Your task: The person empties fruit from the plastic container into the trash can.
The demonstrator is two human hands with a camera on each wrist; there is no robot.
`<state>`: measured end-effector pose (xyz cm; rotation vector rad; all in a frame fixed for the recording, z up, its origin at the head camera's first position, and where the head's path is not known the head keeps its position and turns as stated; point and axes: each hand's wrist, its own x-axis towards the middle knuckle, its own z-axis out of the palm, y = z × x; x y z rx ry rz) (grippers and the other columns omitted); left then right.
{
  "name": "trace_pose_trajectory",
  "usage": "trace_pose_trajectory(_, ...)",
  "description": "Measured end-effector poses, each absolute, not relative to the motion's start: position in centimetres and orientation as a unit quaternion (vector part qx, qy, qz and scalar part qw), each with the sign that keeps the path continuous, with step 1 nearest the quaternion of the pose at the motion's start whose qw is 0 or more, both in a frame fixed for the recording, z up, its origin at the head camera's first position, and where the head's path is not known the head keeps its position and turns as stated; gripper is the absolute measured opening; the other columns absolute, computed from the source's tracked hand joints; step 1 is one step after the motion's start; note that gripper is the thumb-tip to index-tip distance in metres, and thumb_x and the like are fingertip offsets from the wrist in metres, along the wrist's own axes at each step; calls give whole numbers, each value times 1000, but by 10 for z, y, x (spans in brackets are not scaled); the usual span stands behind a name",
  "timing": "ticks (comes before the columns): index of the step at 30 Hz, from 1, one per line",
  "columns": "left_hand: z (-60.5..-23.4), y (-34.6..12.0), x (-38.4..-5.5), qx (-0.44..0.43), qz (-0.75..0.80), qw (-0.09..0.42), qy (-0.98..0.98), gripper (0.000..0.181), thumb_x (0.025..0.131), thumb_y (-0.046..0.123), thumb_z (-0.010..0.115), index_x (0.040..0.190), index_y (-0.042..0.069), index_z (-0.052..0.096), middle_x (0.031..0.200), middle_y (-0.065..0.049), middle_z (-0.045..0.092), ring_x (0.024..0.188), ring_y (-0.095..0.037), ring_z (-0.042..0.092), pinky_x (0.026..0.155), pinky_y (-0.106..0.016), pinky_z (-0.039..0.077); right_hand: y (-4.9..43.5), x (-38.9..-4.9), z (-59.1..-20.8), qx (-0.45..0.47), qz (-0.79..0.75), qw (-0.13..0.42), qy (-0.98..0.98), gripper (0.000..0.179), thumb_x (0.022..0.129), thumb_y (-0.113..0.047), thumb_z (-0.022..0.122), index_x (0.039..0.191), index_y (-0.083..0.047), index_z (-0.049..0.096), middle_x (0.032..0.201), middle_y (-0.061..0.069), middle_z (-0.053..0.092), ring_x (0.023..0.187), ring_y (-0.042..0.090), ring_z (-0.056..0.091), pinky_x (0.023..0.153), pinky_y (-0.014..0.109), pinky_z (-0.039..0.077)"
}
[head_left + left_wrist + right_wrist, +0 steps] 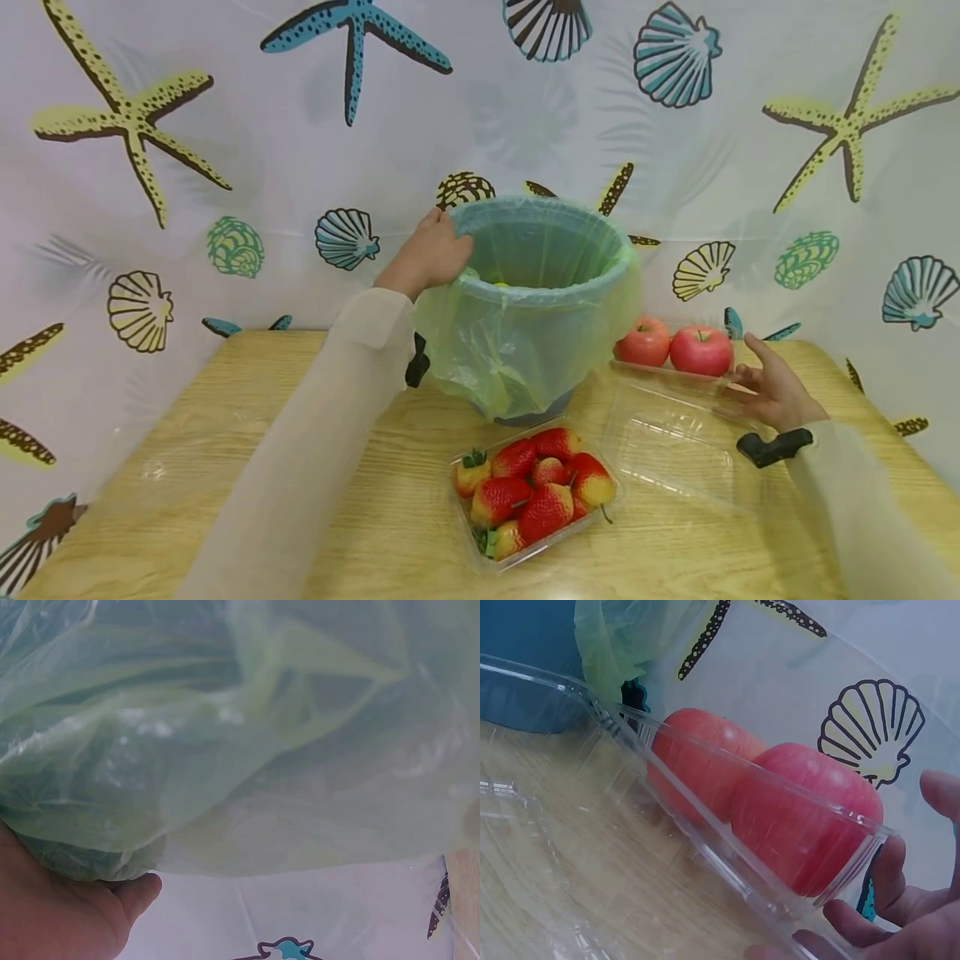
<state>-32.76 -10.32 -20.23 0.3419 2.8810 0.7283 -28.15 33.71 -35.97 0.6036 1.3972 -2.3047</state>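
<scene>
A blue bin [531, 410] lined with a thin green plastic bag [517, 350] stands at the table's back. My left hand [429, 255] grips its left rim through the bag, fingers curled over the edge. In the left wrist view, the thumb of that hand [79, 919] shows beside the draped bag. Two red apples [701, 350] sit in a clear plastic box [697, 844] right of the bin. At the box's right end is my right hand [776, 393], its fingertips at the corner and its thumb raised apart. Something yellow shows inside the bin.
A clear box [491, 567] of strawberries [546, 510] sits in front of the bin. Right of it lies a clear plastic lid or tray [675, 446]. Behind the wooden table [397, 517] hangs a curtain [285, 175] printed with shells and starfish.
</scene>
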Motion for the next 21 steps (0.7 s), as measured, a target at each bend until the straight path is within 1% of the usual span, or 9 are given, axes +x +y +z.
trace_pose_trajectory(2, -203, -102, -328, 112, 243, 75, 961, 64, 104, 34, 18, 150, -3, -6, 160, -13, -15, 148, -25, -14, 121, -44, 4, 335, -281, -360, 223, -836, 181, 467, 46, 87, -57, 57, 77, -13, 51, 81, 0, 48, 148, 28, 5, 77, 51, 55)
trace_pose_trajectory(4, -203, -102, -329, 110, 243, 75, 961, 64, 104, 34, 18, 150, -3, -6, 160, -13, -15, 148, -25, -14, 121, -44, 4, 334, -282, -360, 230, -840, 184, 456, 48, 84, -57, 61, 98, -14, 48, 90, 5, 47, 141, 32, 19, 81, 52, 55)
trace_pose_trajectory(6, -203, -101, -329, 107, 243, 74, 961, 64, 104, 34, 19, 150, -3, -6, 160, -13, -15, 148, -25, -14, 121, -45, 4, 333, -283, -360, 234, -835, 190, 461, 67, 82, -58, 62, 127, -17, 33, 106, 9, 44, 133, 32, 29, 92, 51, 51)
trace_pose_trajectory(8, -203, -102, -329, 107, 240, 72, 962, 64, 104, 34, 19, 150, -3, -6, 160, -13, -15, 148, -25, -14, 121, -45, 5, 332, -284, -362, 232, -827, 200, 470, 96, 81, -62, 61, 148, -16, 10, 128, 15, 35, 132, 30, 30, 104, 51, 41)
trace_pose_trajectory(10, -202, -102, -330, 108, 239, 72, 962, 64, 104, 33, 19, 150, -3, -6, 160, -13, -15, 148, -25, -14, 121, -45, 5, 330, -285, -364, 220, -822, 211, 480, 112, 82, -65, 56, 150, -17, -19, 138, 17, 26, 139, 31, 22, 113, 48, 29)
trace_pose_trajectory(11, -202, -103, -330, 109, 238, 73, 962, 64, 104, 33, 19, 150, -3, -6, 159, -13, -15, 147, -25, -15, 121, -45, 5, 329, -285, -365, 219, -822, 212, 481, 113, 82, -66, 55, 151, -16, -20, 139, 17, 26, 142, 31, 18, 114, 48, 25)
trace_pose_trajectory(15, -201, -103, -329, 110, 240, 76, 962, 64, 104, 34, 19, 150, -3, -7, 159, -13, -15, 148, -25, -14, 120, -45, 6, 326, -286, -368, 206, -835, 225, 458, 115, 82, -71, 49, 149, -13, -25, 157, 19, 1, 148, 28, -1, 118, 46, 13)
trace_pose_trajectory(18, -201, -103, -329, 108, 242, 76, 961, 64, 104, 33, 19, 150, -3, -6, 159, -14, -15, 148, -26, -13, 120, -45, 6, 326, -287, -371, 198, -850, 237, 426, 117, 81, -73, 48, 147, -14, -28, 160, 6, -16, 148, 25, -4, 118, 44, 13)
trace_pose_trajectory(21, -202, -101, -328, 105, 243, 74, 962, 64, 104, 33, 20, 150, -3, -6, 159, -14, -14, 148, -26, -13, 120, -45, 6, 328, -287, -374, 187, -860, 243, 409, 112, 85, -65, 51, 148, -13, -26, 151, 17, 12, 143, 27, 12, 116, 44, 23)
